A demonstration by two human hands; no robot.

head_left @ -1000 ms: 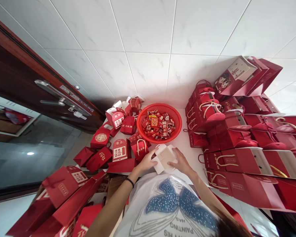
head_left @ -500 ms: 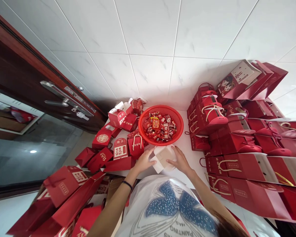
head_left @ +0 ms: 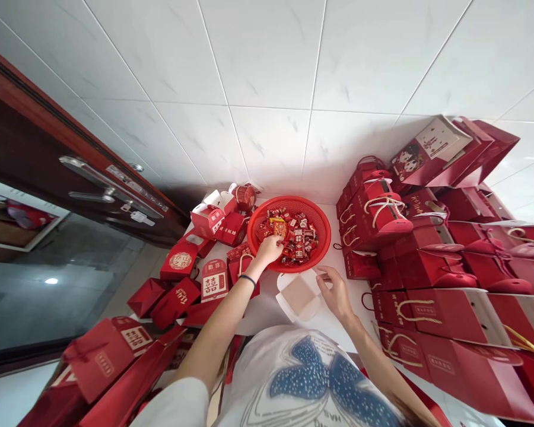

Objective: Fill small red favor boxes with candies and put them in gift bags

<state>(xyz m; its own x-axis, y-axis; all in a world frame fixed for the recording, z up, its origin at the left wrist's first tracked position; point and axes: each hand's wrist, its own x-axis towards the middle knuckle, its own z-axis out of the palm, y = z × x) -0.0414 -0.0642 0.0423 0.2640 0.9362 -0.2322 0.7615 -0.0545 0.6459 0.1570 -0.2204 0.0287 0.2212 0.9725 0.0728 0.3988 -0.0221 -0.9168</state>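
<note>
My left hand is down in a red plastic basket of wrapped candies. Its fingers are curled together at the lower edge of a yellow-and-red packet, and whatever they hold is hidden. In front of the basket an open paper box, pale inside with white flaps up, stands on the white tabletop. Just right of this box, my right hand is open, thumb and fingers apart, close to a flap; contact with it cannot be made out.
Several small red gift boxes crowd the table's left side. To the right, red gift bags with rope handles stand in stacked rows. More red bags are at lower left. A tiled wall rises behind, and a dark door is at left.
My left hand has left the paper box and reached forward into the basket. My right hand has let go and moved slightly right. The box now stands open on the table.
</note>
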